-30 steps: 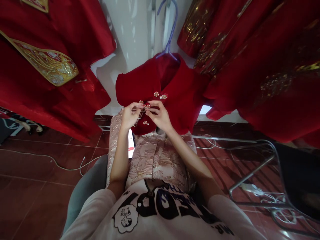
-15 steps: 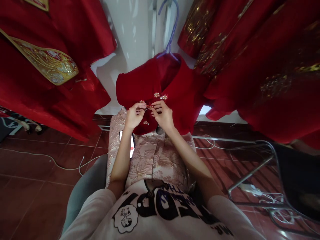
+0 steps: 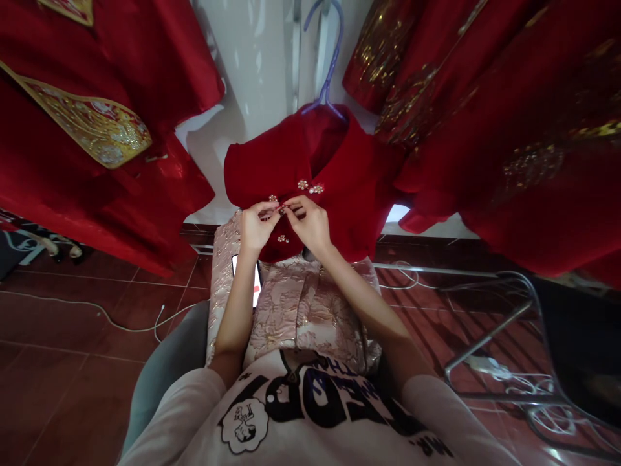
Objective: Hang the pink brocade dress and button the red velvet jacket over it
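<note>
A red garment (image 3: pixel 359 175) hangs in front of me on a purple hanger (image 3: pixel 326 90). My left hand (image 3: pixel 257 226) and my right hand (image 3: pixel 309 223) meet at its front edge, fingertips pinched around a small beaded button fastener (image 3: pixel 282 210). Which part of it each hand grips is hard to tell. Above them, a beaded fastener (image 3: pixel 310 187) spans the two front edges. Another flower-shaped bead piece (image 3: pixel 283 239) sits lower down, and one more (image 3: pixel 272 198) shows just above my left fingers.
Pink brocade fabric (image 3: pixel 286 310) covers my lap, with a lit phone (image 3: pixel 255 285) by my left forearm. Red garments with gold decoration (image 3: pixel 104 129) hang on both sides. A black metal-framed chair (image 3: pixel 577 336) stands at right. White cables (image 3: pixel 126 325) cross the tiled floor.
My right hand has shifted slightly left, bringing the fingertips of both hands closer together at the fastener. The garment stays nearly in place.
</note>
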### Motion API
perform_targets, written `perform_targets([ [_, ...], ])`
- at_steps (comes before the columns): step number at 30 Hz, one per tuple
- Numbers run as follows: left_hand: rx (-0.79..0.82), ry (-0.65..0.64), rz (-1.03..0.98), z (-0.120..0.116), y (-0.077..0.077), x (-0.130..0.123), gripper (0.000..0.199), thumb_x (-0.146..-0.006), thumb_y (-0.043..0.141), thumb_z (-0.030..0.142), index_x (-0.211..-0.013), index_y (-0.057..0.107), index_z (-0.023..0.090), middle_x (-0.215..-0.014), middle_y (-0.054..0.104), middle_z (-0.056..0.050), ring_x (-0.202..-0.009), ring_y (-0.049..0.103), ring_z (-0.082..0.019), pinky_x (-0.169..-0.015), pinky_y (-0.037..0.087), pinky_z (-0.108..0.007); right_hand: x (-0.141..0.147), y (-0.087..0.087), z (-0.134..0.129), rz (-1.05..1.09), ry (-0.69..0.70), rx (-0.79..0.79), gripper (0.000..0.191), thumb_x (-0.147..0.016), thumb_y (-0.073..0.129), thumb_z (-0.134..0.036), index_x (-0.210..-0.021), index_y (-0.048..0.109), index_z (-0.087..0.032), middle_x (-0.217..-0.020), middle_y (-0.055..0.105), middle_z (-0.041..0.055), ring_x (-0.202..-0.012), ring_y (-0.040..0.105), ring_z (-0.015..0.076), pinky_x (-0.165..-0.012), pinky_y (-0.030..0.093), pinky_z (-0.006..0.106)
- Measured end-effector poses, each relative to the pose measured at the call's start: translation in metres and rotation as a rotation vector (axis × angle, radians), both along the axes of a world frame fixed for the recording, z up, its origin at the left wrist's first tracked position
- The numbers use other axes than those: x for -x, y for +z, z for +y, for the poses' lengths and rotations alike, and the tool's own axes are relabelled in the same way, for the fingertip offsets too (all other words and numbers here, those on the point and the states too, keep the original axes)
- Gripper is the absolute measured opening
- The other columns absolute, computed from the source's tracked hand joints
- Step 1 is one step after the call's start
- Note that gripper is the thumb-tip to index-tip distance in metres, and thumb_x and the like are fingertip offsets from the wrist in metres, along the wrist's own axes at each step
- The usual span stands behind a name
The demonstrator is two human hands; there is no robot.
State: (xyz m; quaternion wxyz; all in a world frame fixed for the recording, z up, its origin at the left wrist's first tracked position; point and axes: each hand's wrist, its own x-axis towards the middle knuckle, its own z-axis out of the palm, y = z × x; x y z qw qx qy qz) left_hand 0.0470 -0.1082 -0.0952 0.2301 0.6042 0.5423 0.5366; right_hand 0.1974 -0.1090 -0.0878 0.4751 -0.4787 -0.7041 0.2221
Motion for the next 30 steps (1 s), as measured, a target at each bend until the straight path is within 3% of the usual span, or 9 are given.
perform_targets([
  [8,-0.003,-0.070,0.051,-0.002,0.001,0.008,0.009,-0.082,0.070,0.013,-0.090,0.074,0.016,-0.094,0.081,-0.005,-0.084,0.076,-0.015,-0.087,0.064,-0.031,0.002,-0.001,0.002,-0.042,0.006,0.001,0.007,-0.096,0.059,-0.024,-0.098,0.065,-0.023,-0.101,0.074,0.0042,-0.083,0.070,0.0184,-0.081,0.059,0.035],
  [11,0.028,-0.091,0.025,0.002,-0.003,0.009,0.011,-0.083,0.067,0.012,-0.093,0.069,0.016,-0.098,0.079,-0.006,-0.086,0.075,-0.013,-0.085,0.062,-0.028,-0.002,-0.001,0.003,-0.018,0.062,0.003,0.009,-0.096,0.059,-0.027,-0.099,0.065,-0.022,-0.103,0.075,0.0054,-0.084,0.071,0.0184,-0.080,0.060,0.033],
  [14,0.088,-0.061,0.072,0.003,-0.006,0.014,0.016,-0.081,0.067,0.011,-0.096,0.063,0.017,-0.090,0.077,-0.004,-0.081,0.074,-0.013,-0.077,0.059,-0.025,-0.012,0.000,0.002,0.007,0.131,0.030,0.011,-0.095,0.060,-0.028,-0.100,0.066,-0.021,-0.107,0.076,0.0061,-0.084,0.073,0.0180,-0.083,0.061,0.034],
  [18,0.265,-0.280,0.393,-0.004,-0.008,0.018,0.016,-0.083,0.065,0.015,-0.098,0.068,0.020,-0.085,0.076,-0.002,-0.078,0.073,-0.016,-0.073,0.055,-0.026,-0.033,0.000,-0.007,0.038,0.178,0.103,0.017,-0.093,0.059,-0.029,-0.105,0.066,-0.020,-0.105,0.076,0.0069,-0.080,0.075,0.0182,-0.078,0.063,0.033],
  [21,0.415,-0.453,0.668,-0.013,-0.009,0.011,0.038,-0.078,0.069,0.017,-0.115,0.070,0.026,-0.085,0.078,-0.001,-0.080,0.075,-0.020,-0.072,0.054,-0.026,-0.046,0.000,-0.014,0.115,0.186,0.196,0.031,-0.092,0.061,-0.035,-0.119,0.059,-0.020,-0.104,0.076,0.0067,-0.073,0.076,0.0176,-0.065,0.062,0.030],
  [23,0.463,-0.446,0.808,-0.018,-0.008,0.003,0.051,-0.073,0.071,0.013,-0.122,0.068,0.028,-0.088,0.079,-0.002,-0.082,0.076,-0.023,-0.073,0.054,-0.027,-0.052,0.002,-0.017,0.131,0.191,0.227,0.036,-0.090,0.062,-0.037,-0.122,0.056,-0.021,-0.102,0.076,0.0057,-0.070,0.075,0.0167,-0.061,0.060,0.028],
  [25,0.468,-0.375,0.918,-0.022,-0.008,-0.004,0.058,-0.070,0.070,0.009,-0.125,0.066,0.028,-0.097,0.080,-0.005,-0.090,0.076,-0.026,-0.076,0.054,-0.028,-0.057,0.006,-0.018,0.085,0.218,0.251,0.028,-0.089,0.063,-0.035,-0.113,0.060,-0.021,-0.093,0.076,0.0043,-0.065,0.073,0.0155,-0.059,0.058,0.027],
  [27,0.466,-0.321,1.001,-0.024,-0.006,-0.008,0.056,-0.070,0.068,0.006,-0.123,0.065,0.027,-0.106,0.080,-0.008,-0.098,0.076,-0.029,-0.079,0.055,-0.030,-0.062,0.009,-0.017,0.017,0.245,0.286,0.017,-0.088,0.064,-0.030,-0.100,0.064,-0.019,-0.082,0.074,0.0031,-0.061,0.070,0.0144,-0.059,0.056,0.027],
  [30,0.458,-0.288,1.033,-0.025,-0.005,-0.009,0.041,-0.075,0.063,0.006,-0.111,0.067,0.024,-0.103,0.079,-0.010,-0.097,0.075,-0.030,-0.080,0.054,-0.033,-0.070,0.011,-0.014,-0.062,0.262,0.335,0.008,-0.083,0.067,-0.023,-0.090,0.067,-0.018,-0.077,0.073,0.0025,-0.062,0.068,0.0140,-0.061,0.054,0.028],
])
